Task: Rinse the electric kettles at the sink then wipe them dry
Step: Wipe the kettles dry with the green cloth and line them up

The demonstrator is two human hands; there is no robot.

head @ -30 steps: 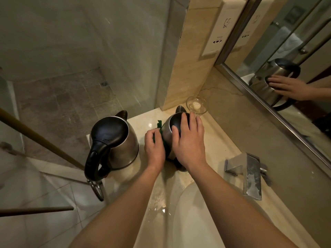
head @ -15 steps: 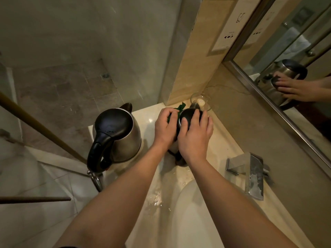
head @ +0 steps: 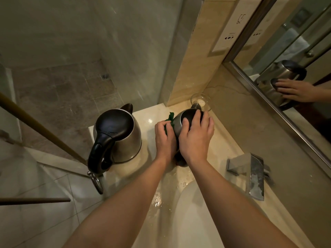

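A: Counter [head: 152,113], far corner. Polished pale stone, wet sheen, droplets scattered toward the white basin [head: 193,221].

B: The kettle being worked?

A: Right-hand kettle [head: 178,122]: brushed steel body, rounded, black domed lid. It stands on the counter just in front of a small clear glass dish [head: 200,102]. Right hand [head: 196,138] lies flat over the lid, fingers spread and nearly straight, pressing down. Left hand [head: 164,138] has fingers curled, pinching a crumpled green cloth [head: 170,119] against the kettle's steel side.

B: And the other one?

A: Left kettle [head: 118,136], same make: bulbous steel, matte black lid, thick looped black handle toward the camera. Upright near the counter's left edge, apart from both hands.

B: Surroundings?

A: Squared chrome faucet [head: 250,174], spotted surface, right of the basin. Framed mirror [head: 295,51] on the right wall reflects a hand on a kettle. Glass shower partition on the left, mottled stone tile floor behind it.
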